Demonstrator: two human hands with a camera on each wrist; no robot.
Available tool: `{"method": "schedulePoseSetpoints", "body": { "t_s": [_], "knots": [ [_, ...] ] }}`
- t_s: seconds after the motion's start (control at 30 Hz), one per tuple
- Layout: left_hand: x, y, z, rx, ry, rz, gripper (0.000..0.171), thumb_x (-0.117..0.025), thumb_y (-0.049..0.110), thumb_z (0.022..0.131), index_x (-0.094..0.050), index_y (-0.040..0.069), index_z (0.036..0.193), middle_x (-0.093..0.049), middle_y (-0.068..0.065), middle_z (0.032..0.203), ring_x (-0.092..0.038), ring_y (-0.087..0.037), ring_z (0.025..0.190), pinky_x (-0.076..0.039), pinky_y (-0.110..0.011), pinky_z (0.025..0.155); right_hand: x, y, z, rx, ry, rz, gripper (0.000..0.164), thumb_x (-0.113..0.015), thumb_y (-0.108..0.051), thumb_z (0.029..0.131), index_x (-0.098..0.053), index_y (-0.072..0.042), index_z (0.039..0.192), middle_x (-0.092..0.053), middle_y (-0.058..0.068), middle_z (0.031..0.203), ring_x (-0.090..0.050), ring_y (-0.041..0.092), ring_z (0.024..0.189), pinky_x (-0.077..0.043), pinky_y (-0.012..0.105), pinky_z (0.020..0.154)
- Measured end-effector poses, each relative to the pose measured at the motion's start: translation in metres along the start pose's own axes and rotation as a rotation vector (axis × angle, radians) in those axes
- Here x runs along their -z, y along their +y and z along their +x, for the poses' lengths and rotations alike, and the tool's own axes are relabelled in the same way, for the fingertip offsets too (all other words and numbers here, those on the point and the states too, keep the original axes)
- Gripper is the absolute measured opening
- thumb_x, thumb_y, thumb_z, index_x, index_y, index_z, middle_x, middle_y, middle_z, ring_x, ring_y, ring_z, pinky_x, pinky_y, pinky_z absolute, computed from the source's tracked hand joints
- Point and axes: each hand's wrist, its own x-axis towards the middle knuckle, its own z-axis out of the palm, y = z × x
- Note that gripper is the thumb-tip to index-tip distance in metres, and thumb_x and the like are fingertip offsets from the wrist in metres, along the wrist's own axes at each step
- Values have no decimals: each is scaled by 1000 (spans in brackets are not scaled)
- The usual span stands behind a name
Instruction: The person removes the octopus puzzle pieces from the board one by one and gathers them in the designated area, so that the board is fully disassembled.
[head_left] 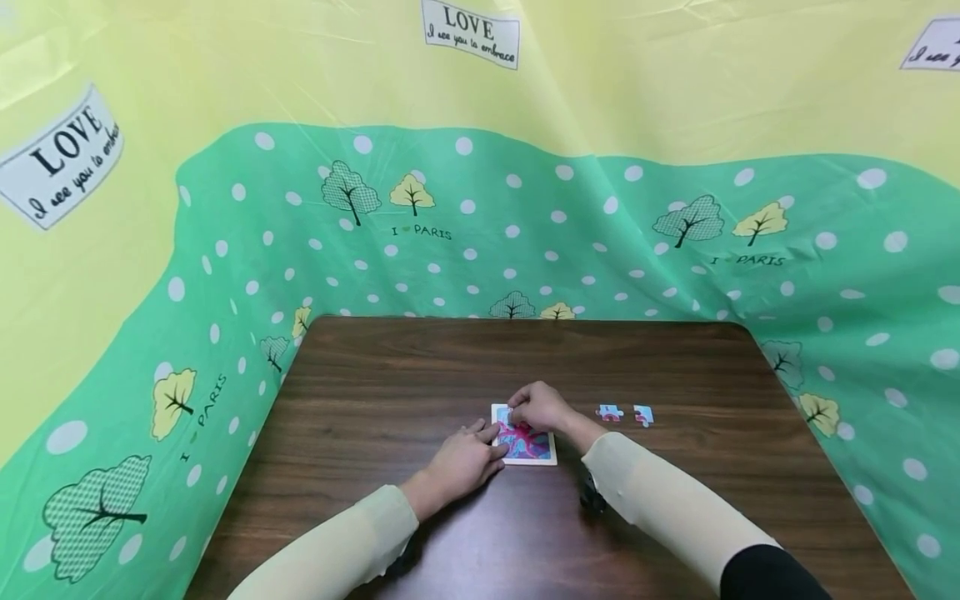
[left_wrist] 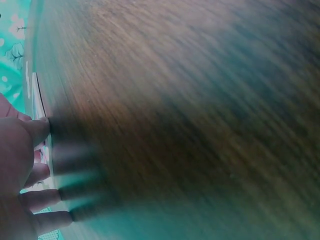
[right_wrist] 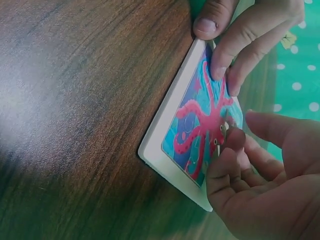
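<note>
A small jigsaw puzzle (head_left: 531, 448) with a pink octopus on blue lies in a white-edged tray (right_wrist: 159, 131) on the table. My left hand (head_left: 459, 460) rests on the tray's left side, fingers extended, with fingertips touching the picture and the thumb at a near corner. Over the far part of the puzzle, my right hand (head_left: 543, 408) has its fingers curled and pinches a puzzle piece, mostly hidden by the fingertips. The right wrist view shows both hands close together over the picture. In the left wrist view, the left fingers (left_wrist: 47, 200) reach down by the tray's edge.
Two loose puzzle pieces, one with a knob (head_left: 610, 412) and another beside it (head_left: 643, 415), lie right of the tray. The dark wood table (head_left: 360, 400) extends around them. Behind it hangs a green and yellow printed cloth (head_left: 420, 275).
</note>
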Motion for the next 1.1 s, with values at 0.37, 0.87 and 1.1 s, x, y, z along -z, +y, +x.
{"method": "schedulePoseSetpoints", "body": {
  "t_s": [0.37,0.87,1.1],
  "knots": [
    [2,0,0,6,-4,-4,31,-63,39,102,-74,28,128,-62,-9,145,-61,-39,129,-58,-54,94,1,0,1,12,36,-39,16,-78,-12,87,-78,-7,103,-71,2,79,-68,21,72,-52,27,58],
    [1,1,0,6,-6,6,29,-63,39,102,-75,28,126,-63,-8,143,-62,-38,128,-58,-53,93,16,5,3,24,22,89,8,-74,-9,92,-77,-4,98,-74,10,79,-70,23,69,-54,31,59],
    [2,2,0,13,-11,-6,31,-63,39,102,-74,29,129,-62,-9,144,-61,-39,130,-57,-53,95,37,7,-2,10,23,72,11,-75,-14,93,-79,-9,102,-77,9,88,-73,28,80,-59,40,65]
  ]
}}
